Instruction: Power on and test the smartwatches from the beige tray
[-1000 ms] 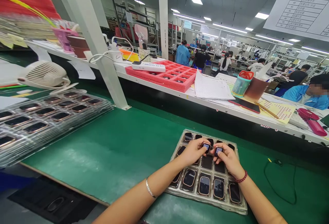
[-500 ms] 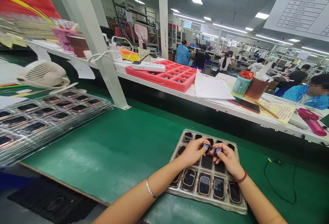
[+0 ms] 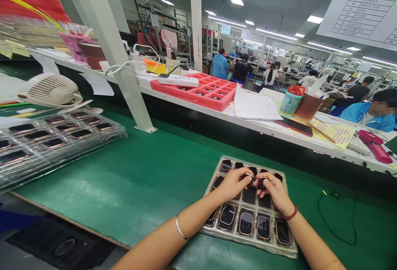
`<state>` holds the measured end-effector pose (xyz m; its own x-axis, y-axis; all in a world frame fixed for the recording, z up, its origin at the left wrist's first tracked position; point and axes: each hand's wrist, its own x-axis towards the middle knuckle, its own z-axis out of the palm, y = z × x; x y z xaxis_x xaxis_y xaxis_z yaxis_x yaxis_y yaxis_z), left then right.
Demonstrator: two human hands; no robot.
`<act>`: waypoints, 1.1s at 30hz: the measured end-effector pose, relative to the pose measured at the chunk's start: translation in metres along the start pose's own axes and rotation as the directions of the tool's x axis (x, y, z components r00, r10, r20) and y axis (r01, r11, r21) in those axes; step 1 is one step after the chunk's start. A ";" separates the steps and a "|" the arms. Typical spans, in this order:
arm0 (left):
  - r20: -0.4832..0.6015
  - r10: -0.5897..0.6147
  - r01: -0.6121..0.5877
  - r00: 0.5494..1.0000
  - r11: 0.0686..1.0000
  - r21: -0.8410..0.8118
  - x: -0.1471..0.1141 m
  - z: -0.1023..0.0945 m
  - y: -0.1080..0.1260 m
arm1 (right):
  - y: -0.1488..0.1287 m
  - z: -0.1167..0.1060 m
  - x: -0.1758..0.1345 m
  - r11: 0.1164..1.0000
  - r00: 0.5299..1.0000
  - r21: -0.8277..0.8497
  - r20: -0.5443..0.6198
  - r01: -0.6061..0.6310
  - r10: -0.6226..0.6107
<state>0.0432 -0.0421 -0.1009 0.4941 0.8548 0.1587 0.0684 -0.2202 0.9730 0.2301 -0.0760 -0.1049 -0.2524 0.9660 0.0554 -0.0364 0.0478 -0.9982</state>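
Over the clear plastic tray (image 3: 248, 240), my left hand (image 3: 236, 182) pinches a smartwatch body (image 3: 249, 178) with a gold rim, now tilted. Close beside it my right hand (image 3: 274, 189) grips a second smartwatch body (image 3: 261, 183), its dark screen facing me and my thumb on its lower edge. The two watches are held almost side by side. Several more watch bodies lie face up in the tray's pockets, among them one watch (image 3: 246, 223) in the front row. Two pockets below my hands show only dark bottoms. My fingers hide part of the middle rows.
A stack of filled watch trays (image 3: 62, 146) lies on the green bench at the left. A slanted white post (image 3: 124, 75) stands behind it. On the shelf are a red foam tray (image 3: 214, 100), papers and a pen cup (image 3: 291, 101). A thin black cable (image 3: 336, 237) lies at right.
Both watch screens were lit with a patterned image and are now dark. The watch in my left hand has tipped flatter. My hands stay almost in place; the view has shifted slightly.
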 end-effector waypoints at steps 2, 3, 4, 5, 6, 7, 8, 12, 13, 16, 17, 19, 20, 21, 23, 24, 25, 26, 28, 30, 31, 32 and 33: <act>0.014 -0.008 0.008 1.000 1.000 0.003 -0.001 -0.001 0.004 | 0.000 0.000 0.000 1.000 1.000 0.007 -0.011 0.004 -0.004; 0.008 -0.001 0.001 1.000 1.000 0.016 -0.001 -0.001 0.005 | 0.001 0.000 -0.001 1.000 1.000 -0.001 -0.012 0.011 -0.011; -0.005 0.016 -0.016 1.000 0.999 0.039 -0.002 -0.001 0.007 | 0.001 0.001 -0.001 1.000 1.000 -0.013 -0.009 0.019 -0.019; -0.021 0.042 -0.041 0.999 0.997 0.068 -0.002 -0.001 0.007 | 0.001 0.001 -0.001 0.999 1.000 -0.024 -0.003 0.027 -0.027; -0.036 0.071 -0.068 0.997 0.993 0.097 -0.002 -0.001 0.008 | 0.001 0.002 -0.001 0.999 0.999 -0.030 0.004 0.036 -0.035; -0.050 0.099 -0.092 0.994 0.988 0.121 -0.003 -0.001 0.008 | 0.000 0.003 -0.001 0.999 0.999 -0.030 0.013 0.040 -0.040; -0.062 0.118 -0.109 0.991 0.984 0.139 -0.003 -0.002 0.008 | 0.000 0.003 -0.001 0.999 0.999 -0.025 0.021 0.037 -0.037; -0.059 0.094 -0.085 0.994 0.987 0.137 -0.003 -0.002 0.006 | -0.001 0.001 -0.001 1.000 1.000 -0.017 0.019 0.002 -0.002; -0.048 0.078 -0.072 0.996 0.990 0.123 -0.002 -0.002 0.005 | -0.001 0.001 -0.001 1.000 1.000 -0.031 0.008 0.002 -0.002; -0.046 0.079 -0.073 0.996 0.992 0.106 -0.002 -0.001 0.004 | -0.001 0.000 -0.001 0.996 1.000 -0.090 -0.006 0.026 -0.027; -0.058 0.094 -0.086 0.994 0.989 0.121 -0.001 -0.001 0.004 | -0.001 0.000 -0.001 0.995 0.999 -0.099 -0.001 0.032 -0.032; -0.087 0.121 -0.106 0.989 0.982 0.159 -0.001 -0.002 0.004 | -0.001 0.000 -0.001 0.995 0.999 -0.092 0.017 0.041 -0.039; -0.100 0.127 -0.109 0.987 0.979 0.171 -0.001 -0.002 0.004 | -0.001 0.000 -0.001 0.996 0.999 -0.083 0.025 0.042 -0.040; -0.108 0.129 -0.109 0.986 0.978 0.177 0.000 -0.002 0.004 | -0.001 0.000 -0.001 0.996 0.999 -0.075 0.031 0.042 -0.040; -0.114 0.126 -0.104 0.986 0.978 0.180 0.000 -0.003 0.004 | 0.000 -0.001 -0.001 0.997 0.998 -0.066 0.042 0.044 -0.041; -0.114 0.127 -0.105 0.985 0.978 0.180 0.000 -0.003 0.003 | 0.000 -0.001 -0.001 0.997 0.998 -0.063 0.046 0.046 -0.044; -0.115 0.131 -0.110 0.985 0.978 0.177 0.000 -0.003 0.003 | 0.001 -0.001 -0.001 0.997 0.998 -0.057 0.050 0.050 -0.047; -0.114 0.138 -0.118 0.984 0.978 0.169 0.000 -0.003 0.002 | 0.001 -0.001 -0.001 0.997 0.997 -0.051 0.055 0.054 -0.051; -0.099 0.133 -0.120 0.986 0.985 0.124 0.000 -0.002 0.002 | 0.003 -0.001 -0.001 0.998 0.997 -0.038 0.061 0.049 -0.047; -0.068 0.080 -0.076 0.994 0.996 0.053 0.000 -0.001 0.003 | 0.004 -0.002 -0.001 1.000 0.998 -0.017 0.061 0.017 -0.015; -0.052 0.043 -0.042 0.998 0.999 0.023 -0.001 -0.001 0.003 | 0.004 -0.003 0.000 1.000 0.999 0.001 0.054 -0.003 0.003; -0.042 0.009 -0.009 0.999 1.000 0.000 -0.001 -0.001 0.004 | 0.004 -0.003 0.000 1.000 0.999 0.022 0.042 -0.019 0.018; -0.040 -0.018 0.017 0.999 1.000 -0.016 -0.001 -0.001 0.005 | 0.004 -0.004 0.000 0.999 0.999 0.045 0.029 -0.028 0.027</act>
<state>0.0421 -0.0434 -0.0962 0.4580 0.8765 0.1480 0.0633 -0.1982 0.9781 0.2337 -0.0749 -0.1088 -0.2815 0.9591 0.0290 -0.0728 0.0088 -0.9973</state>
